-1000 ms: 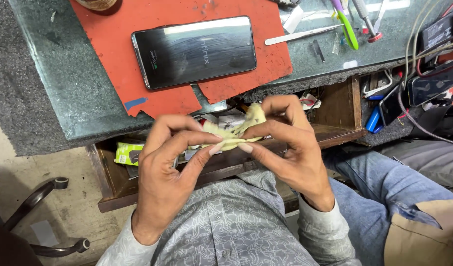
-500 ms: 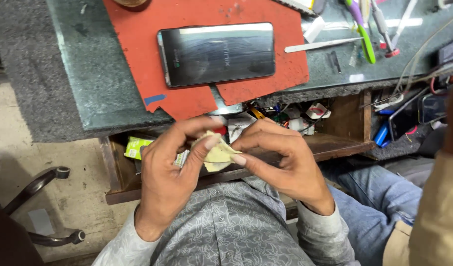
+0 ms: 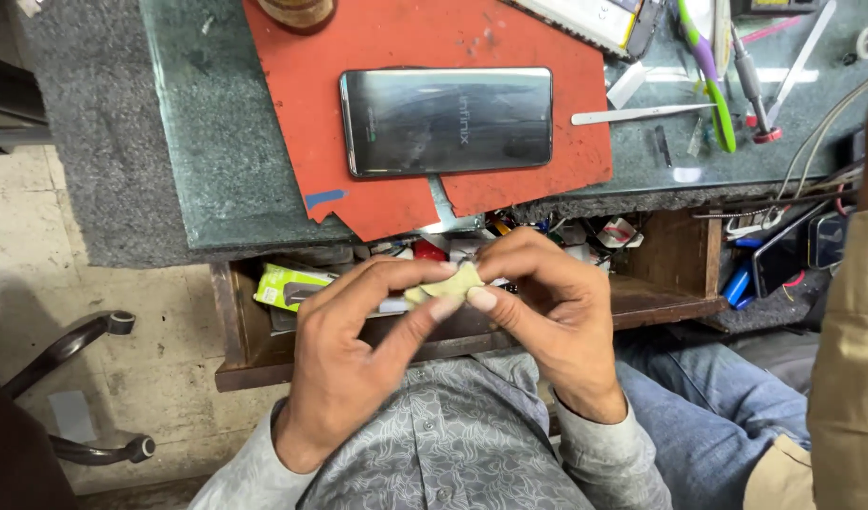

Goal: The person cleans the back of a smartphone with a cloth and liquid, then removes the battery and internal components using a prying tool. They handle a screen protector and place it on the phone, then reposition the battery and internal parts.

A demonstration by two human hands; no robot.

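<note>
- we've got both hands on a small yellowish wad, left hand + right hand grip pinching it, over the open drawer
- prob mid-kneading; next needs steady fingertip pressure
- phone sits on counter

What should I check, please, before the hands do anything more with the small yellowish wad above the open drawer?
1. Both hands on the wad: ok; left hand and right hand pinch the yellowish wad at the fingertips.
2. Grip firm: cannot tell.
3. Wad over the open drawer: ok.
4. Phone flat on the red mat, untouched: ok.
5. What the wad is: cannot tell, mostly hidden.
</note>
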